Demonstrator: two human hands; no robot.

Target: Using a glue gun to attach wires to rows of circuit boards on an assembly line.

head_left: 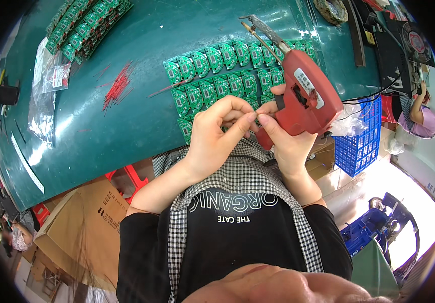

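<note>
The left hand (213, 132) and the right hand (292, 141) meet in front of the chest, with their fingertips touching or almost touching. The left hand has its fingers bent and its thumb pressed close to a finger. I cannot tell if something tiny is pinched there. The right hand grasps a red soldering gun (324, 110), with its thumb stretched over to the left hand. The gun is tilted, and its long metal tip (263, 43) points to the far left, above the boards.

Just past the hands, rows of small green circuit boards (222, 86) lie on a big green table (141, 118). One thin red wire (169, 89) lies over the left end of the rows. More red wires (118, 87) sit in a messy bunch farther left. At the far left are more green boards in a pile (93, 28), with clear plastic bags (47, 108) on their near side. A white strip (27, 164) lies near the table's left edge.

The person wears a checked apron (178, 237) over a black shirt (243, 247). On the right stands a blue crate (357, 151). On the near left is a brown cardboard box (78, 214).
</note>
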